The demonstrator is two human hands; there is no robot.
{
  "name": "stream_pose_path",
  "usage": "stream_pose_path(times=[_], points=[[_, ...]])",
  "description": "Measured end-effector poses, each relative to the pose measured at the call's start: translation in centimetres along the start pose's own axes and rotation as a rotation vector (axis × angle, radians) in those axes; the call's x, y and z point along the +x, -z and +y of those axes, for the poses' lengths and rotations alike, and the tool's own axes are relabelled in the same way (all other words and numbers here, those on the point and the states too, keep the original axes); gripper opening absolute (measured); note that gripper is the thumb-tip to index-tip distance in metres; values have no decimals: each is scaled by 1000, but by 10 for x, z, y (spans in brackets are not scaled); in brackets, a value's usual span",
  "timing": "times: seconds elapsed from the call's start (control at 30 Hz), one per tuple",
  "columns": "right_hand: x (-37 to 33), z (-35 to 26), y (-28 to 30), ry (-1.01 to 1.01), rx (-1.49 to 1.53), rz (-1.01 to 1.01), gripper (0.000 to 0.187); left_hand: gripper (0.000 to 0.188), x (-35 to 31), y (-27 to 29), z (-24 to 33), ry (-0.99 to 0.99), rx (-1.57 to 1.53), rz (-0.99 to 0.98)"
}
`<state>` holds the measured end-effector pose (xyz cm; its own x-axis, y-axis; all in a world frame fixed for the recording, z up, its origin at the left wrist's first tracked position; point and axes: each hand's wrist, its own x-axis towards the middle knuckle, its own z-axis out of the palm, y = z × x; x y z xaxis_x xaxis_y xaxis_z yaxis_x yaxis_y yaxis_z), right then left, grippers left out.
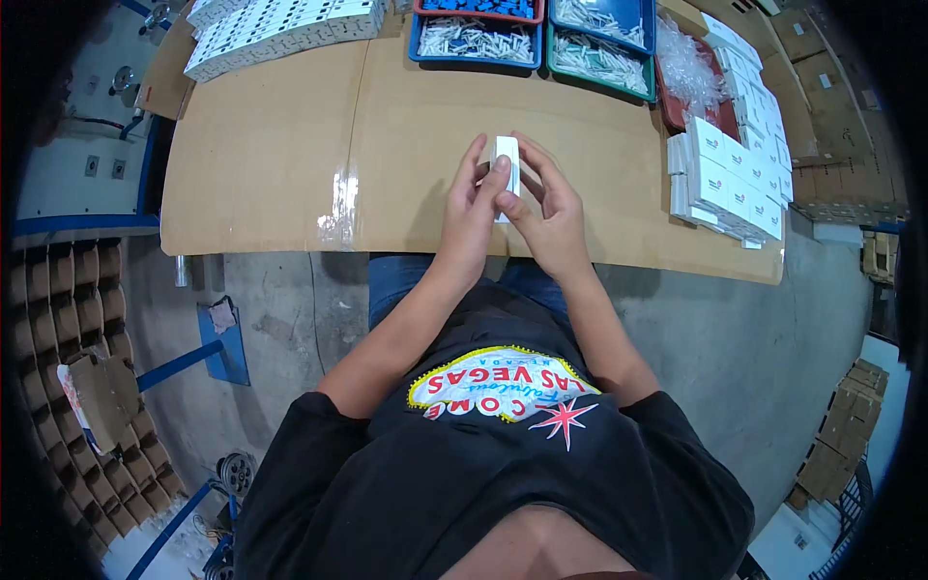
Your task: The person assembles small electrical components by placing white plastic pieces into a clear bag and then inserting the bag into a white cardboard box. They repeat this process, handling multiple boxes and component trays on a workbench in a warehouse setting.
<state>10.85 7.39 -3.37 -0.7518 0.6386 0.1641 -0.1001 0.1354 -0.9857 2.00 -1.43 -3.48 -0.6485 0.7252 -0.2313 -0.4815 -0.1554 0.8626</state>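
Grasping box (pixel 507 147) with left fingers (pixel 473 157) and right fingers (pixel 546 170) near 6 o'clock edge of desk (pixel 261 155); best pressed lightly, kept square

The head-worn left fisheye looks steeply down; the black T-shirt (pixel 493 464) is close. The cardboard-covered tabletop (pixel 406 135) lies farther.

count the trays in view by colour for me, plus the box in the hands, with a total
Red trays: 2
Blue trays: 2
Green tray: 1
White box held between left hand and right hand: 1
Total: 6
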Motion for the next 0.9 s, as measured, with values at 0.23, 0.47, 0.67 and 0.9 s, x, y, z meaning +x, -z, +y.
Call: stream_pose_path(times=[0.23, 0.47, 0.67, 0.9], points=[[1, -1, -7, -42, 33, -43, 71, 53, 0, 3, 3, -38, -57, 14], [2, -7, -9, -85, 8, -6, 72, 56, -1, 2, -1, -12, -51, 6], [4, -5, -7, -98, 139, -39, 67, 65, 2, 7, -6, 80, -73, -44], [1, 8, -4, 129, -211, -49, 55, 69, 2, 8, -1, -25, 92, -67]])
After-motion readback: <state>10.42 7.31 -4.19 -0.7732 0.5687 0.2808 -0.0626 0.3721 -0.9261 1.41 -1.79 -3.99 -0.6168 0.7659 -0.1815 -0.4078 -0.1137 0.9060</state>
